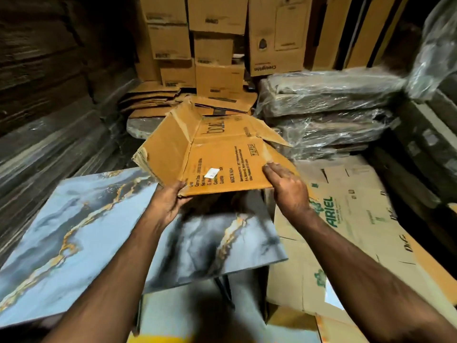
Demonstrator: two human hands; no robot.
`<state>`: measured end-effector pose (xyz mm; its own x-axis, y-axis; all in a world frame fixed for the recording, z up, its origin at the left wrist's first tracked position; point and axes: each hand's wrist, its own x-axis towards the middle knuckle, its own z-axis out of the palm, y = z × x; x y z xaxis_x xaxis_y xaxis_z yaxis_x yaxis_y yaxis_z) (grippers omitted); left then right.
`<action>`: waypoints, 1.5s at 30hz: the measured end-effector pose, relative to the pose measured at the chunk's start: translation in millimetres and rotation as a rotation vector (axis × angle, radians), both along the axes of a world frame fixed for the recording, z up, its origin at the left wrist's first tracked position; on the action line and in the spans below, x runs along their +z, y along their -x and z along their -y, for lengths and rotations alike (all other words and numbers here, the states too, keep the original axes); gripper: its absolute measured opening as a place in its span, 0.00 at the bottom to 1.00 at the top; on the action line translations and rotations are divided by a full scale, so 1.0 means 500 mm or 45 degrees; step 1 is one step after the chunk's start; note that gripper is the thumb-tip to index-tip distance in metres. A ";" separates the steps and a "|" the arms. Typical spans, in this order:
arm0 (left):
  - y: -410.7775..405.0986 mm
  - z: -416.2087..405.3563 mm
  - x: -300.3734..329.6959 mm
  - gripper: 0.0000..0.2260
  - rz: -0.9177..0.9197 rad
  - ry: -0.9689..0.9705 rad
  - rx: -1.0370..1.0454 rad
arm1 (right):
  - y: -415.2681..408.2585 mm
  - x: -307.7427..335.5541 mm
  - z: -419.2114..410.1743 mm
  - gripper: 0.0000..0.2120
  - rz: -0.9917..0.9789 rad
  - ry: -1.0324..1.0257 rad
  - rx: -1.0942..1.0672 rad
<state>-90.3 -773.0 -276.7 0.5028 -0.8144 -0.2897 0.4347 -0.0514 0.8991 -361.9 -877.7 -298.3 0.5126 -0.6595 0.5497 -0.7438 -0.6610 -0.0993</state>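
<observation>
View from a head camera, looking down along 2 bare forearms in a dim storeroom. Both hands hold a flattened cardboard box (217, 154), brown, with black print and the word "boat" on it. The box is in the middle of the scene, lifted and tilted, with its near edge towards the person and its loose flaps pointing far.

The left hand (170, 203) grips the near-left corner, with its fingers under the card. The right hand (288, 188) grips the near-right corner, with its fingers laid over the top face. The hands are apart, 1 at each corner. A small white sticker (212, 172) sits on the box between them.

Under the box, and spreading to the near left, lies a large marble-patterned tile (74, 231), blue-grey with gold veins. To the right lies a flat carton printed "ARIEL" (346, 219). Far right are plastic-wrapped bundles (329, 105), stacked. Along the far side stand stacked cartons (215, 45).
</observation>
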 end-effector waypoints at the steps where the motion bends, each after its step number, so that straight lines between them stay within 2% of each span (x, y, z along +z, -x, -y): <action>1: 0.032 0.024 0.000 0.12 0.008 0.001 -0.037 | 0.037 -0.001 0.013 0.23 0.006 0.024 -0.015; 4: 0.121 0.107 -0.017 0.15 0.042 0.013 -0.160 | 0.140 -0.008 0.056 0.21 0.038 0.050 -0.129; 8: 0.252 0.213 -0.064 0.15 0.052 0.001 -0.319 | 0.280 -0.041 0.092 0.30 0.010 -0.011 -0.335; 14: 0.423 0.302 -0.166 0.16 0.023 -0.117 -0.530 | 0.468 -0.134 0.107 0.23 -0.143 -0.046 -0.530; 21: 0.559 0.306 -0.280 0.15 -0.156 -0.277 -0.648 | 0.591 -0.224 0.054 0.24 -0.470 -0.402 -0.825; 24: 0.593 0.277 -0.331 0.15 -0.248 -0.338 -0.654 | 0.578 -0.235 0.044 0.27 -0.612 -0.571 -0.701; 28: 0.628 0.265 -0.334 0.16 -0.284 -0.354 -0.706 | 0.471 -0.253 0.046 0.40 -0.618 -0.748 -0.393; 33: 0.556 0.284 -0.288 0.14 -0.184 -0.307 -0.895 | 0.442 -0.273 0.061 0.46 -0.629 -0.761 -0.449; 36: 0.513 0.286 -0.287 0.05 -0.130 -0.317 -0.795 | 0.475 -0.297 0.048 0.41 -0.699 -0.779 -0.491; 38: 0.507 0.282 -0.304 0.07 -0.087 -0.315 -0.744 | 0.482 -0.302 0.032 0.41 -0.700 -0.785 -0.534; 41: 0.505 0.280 -0.329 0.09 -0.188 -0.261 -0.741 | 0.490 -0.305 0.010 0.39 -0.652 -0.736 -0.595; 45: 0.514 0.299 -0.329 0.10 -0.402 -0.136 -0.690 | 0.515 -0.292 0.017 0.37 -0.473 -0.541 -0.675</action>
<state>-347.2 -922.2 -441.0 -0.0957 -0.8876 -0.4506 0.5649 -0.4212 0.7096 -619.3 -886.0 -444.4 0.1710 -0.9841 0.0484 -0.9843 -0.1684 0.0535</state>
